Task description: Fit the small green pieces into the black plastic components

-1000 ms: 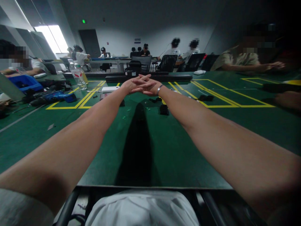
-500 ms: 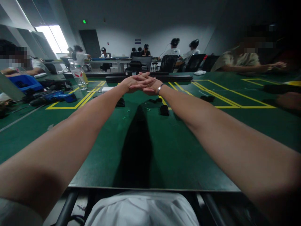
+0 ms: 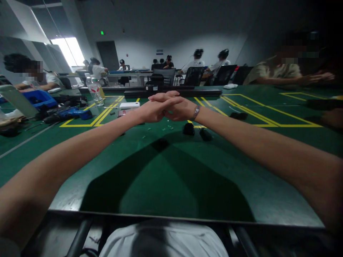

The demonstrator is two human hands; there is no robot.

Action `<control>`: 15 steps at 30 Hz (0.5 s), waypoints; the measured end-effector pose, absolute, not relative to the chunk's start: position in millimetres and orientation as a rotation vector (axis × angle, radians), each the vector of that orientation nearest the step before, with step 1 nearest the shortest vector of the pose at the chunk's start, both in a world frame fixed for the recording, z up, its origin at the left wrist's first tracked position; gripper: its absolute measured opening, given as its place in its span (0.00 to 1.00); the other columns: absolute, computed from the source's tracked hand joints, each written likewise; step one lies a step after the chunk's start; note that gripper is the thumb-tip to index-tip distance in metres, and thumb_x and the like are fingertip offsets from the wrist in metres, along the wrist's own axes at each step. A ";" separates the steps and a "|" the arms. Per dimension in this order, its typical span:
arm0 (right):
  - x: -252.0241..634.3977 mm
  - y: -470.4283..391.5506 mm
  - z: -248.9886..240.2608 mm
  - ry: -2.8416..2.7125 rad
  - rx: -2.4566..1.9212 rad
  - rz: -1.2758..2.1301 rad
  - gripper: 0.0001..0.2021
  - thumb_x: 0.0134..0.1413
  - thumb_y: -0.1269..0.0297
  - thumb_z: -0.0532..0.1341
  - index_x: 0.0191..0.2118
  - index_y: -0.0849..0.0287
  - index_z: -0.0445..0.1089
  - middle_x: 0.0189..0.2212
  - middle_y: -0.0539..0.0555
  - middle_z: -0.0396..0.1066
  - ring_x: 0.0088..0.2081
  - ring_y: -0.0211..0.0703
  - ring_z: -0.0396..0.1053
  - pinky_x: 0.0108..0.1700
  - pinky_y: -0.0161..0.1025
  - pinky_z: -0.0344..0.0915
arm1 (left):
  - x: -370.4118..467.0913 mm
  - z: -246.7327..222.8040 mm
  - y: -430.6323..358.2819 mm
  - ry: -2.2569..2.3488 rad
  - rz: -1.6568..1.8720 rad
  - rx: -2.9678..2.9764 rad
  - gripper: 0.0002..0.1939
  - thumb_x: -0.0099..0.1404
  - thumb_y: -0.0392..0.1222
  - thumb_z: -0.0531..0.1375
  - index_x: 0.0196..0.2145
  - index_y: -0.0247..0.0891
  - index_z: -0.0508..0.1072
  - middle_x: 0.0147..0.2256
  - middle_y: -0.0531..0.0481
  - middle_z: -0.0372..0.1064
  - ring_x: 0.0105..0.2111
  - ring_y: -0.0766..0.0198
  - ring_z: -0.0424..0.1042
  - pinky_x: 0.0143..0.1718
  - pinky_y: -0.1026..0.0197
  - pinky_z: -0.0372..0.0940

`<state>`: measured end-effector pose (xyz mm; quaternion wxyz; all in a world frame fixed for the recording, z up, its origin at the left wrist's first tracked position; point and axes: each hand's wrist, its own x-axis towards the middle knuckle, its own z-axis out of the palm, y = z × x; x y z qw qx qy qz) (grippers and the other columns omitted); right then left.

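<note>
My left hand (image 3: 150,111) and my right hand (image 3: 185,108) are clasped together above the green table (image 3: 160,200), arms stretched forward. Their fingers overlap and appear interlaced, and I see no object between them. A bracelet (image 3: 196,112) circles my right wrist. Beneath the right wrist lie a small black part (image 3: 189,129) and a dark piece (image 3: 205,134). Tiny clear bits (image 3: 168,126) are scattered below the hands. Left of the clasp sits a white box-like item (image 3: 130,105), with a smaller flat item partly hidden by my left forearm.
On the left are a plastic bottle (image 3: 94,91), a blue power tool (image 3: 66,112) and a blue bin (image 3: 40,97). Long black bars (image 3: 171,93) lie across the far side. Other people sit at both sides and behind. Yellow tape (image 3: 254,107) marks the tabletop.
My clasped hands have come lower and nearer, with the elbows bending outward. The fingers were more stretched before. The view has tilted up slightly.
</note>
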<state>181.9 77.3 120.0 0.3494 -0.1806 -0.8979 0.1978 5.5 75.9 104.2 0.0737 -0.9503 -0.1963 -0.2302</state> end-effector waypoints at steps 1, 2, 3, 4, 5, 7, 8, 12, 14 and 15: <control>187.4 67.8 119.6 -2.380 -0.365 0.499 0.16 0.54 0.69 0.58 0.47 0.60 0.76 0.53 0.49 0.72 0.63 0.44 0.60 0.66 0.39 0.54 | 7.4 104.7 60.5 -0.582 -0.736 -2.919 0.39 0.60 0.32 0.54 0.68 0.36 0.50 0.69 0.39 0.42 0.66 0.48 0.50 0.63 0.47 0.56; 192.7 57.2 118.4 -2.456 -0.266 0.463 0.19 0.50 0.71 0.61 0.50 0.60 0.75 0.57 0.52 0.69 0.64 0.48 0.59 0.67 0.44 0.53 | 9.6 104.5 45.3 -0.568 -0.796 -2.991 0.39 0.60 0.32 0.55 0.68 0.36 0.49 0.68 0.38 0.46 0.65 0.48 0.53 0.62 0.47 0.58; 197.8 45.4 116.3 -2.476 -0.207 0.425 0.21 0.47 0.72 0.63 0.50 0.60 0.74 0.59 0.55 0.67 0.64 0.52 0.58 0.68 0.50 0.53 | 12.3 103.3 30.3 -0.550 -0.872 -3.053 0.40 0.60 0.33 0.56 0.68 0.36 0.50 0.66 0.38 0.51 0.64 0.48 0.55 0.62 0.47 0.58; 202.3 32.5 113.5 -2.462 -0.219 0.425 0.18 0.46 0.72 0.64 0.47 0.58 0.76 0.59 0.55 0.66 0.64 0.55 0.59 0.66 0.53 0.55 | 15.1 101.1 15.9 -0.513 -0.962 -3.101 0.40 0.59 0.35 0.57 0.68 0.36 0.51 0.65 0.38 0.53 0.64 0.48 0.55 0.62 0.47 0.58; 206.1 18.9 110.1 -2.434 -0.250 0.436 0.14 0.47 0.71 0.64 0.42 0.56 0.77 0.60 0.55 0.65 0.63 0.57 0.59 0.65 0.56 0.57 | 18.1 98.0 2.3 -0.470 -1.096 -3.127 0.40 0.59 0.37 0.59 0.67 0.37 0.52 0.64 0.39 0.55 0.64 0.47 0.56 0.62 0.47 0.59; 211.4 -8.1 102.7 -2.356 -0.261 0.482 0.09 0.52 0.69 0.63 0.39 0.55 0.76 0.59 0.55 0.66 0.62 0.57 0.60 0.63 0.59 0.59 | 24.3 89.9 -22.1 -0.519 -1.316 -3.188 0.38 0.61 0.43 0.61 0.66 0.43 0.55 0.64 0.42 0.55 0.64 0.46 0.57 0.63 0.44 0.58; 212.9 -20.2 99.2 -2.334 -0.248 0.532 0.08 0.54 0.68 0.62 0.39 0.55 0.76 0.58 0.55 0.66 0.62 0.57 0.61 0.62 0.58 0.60 | 27.7 85.7 -32.7 -0.573 -1.395 -3.233 0.37 0.61 0.46 0.61 0.66 0.45 0.56 0.64 0.43 0.55 0.64 0.46 0.56 0.62 0.44 0.59; 212.8 -51.6 89.8 -2.240 -0.208 0.759 0.18 0.57 0.55 0.63 0.52 0.54 0.71 0.62 0.59 0.61 0.63 0.59 0.58 0.56 0.57 0.65 | 43.7 75.0 -63.0 -0.654 -1.614 -3.499 0.37 0.64 0.54 0.59 0.67 0.49 0.52 0.65 0.43 0.53 0.62 0.48 0.60 0.59 0.46 0.64; 210.7 -59.4 86.6 -2.242 -0.145 0.734 0.28 0.56 0.48 0.63 0.59 0.51 0.66 0.64 0.60 0.58 0.65 0.61 0.54 0.58 0.60 0.61 | 52.0 73.3 -72.8 -0.638 -1.675 -3.541 0.35 0.65 0.52 0.58 0.67 0.54 0.52 0.66 0.46 0.52 0.61 0.51 0.62 0.59 0.46 0.64; 209.4 -62.9 84.5 -2.247 -0.114 0.692 0.31 0.54 0.46 0.64 0.61 0.50 0.64 0.64 0.60 0.58 0.66 0.62 0.52 0.59 0.62 0.60 | 55.5 72.5 -77.2 -0.724 -1.660 -3.512 0.33 0.66 0.51 0.57 0.66 0.59 0.52 0.67 0.50 0.50 0.61 0.52 0.62 0.60 0.45 0.63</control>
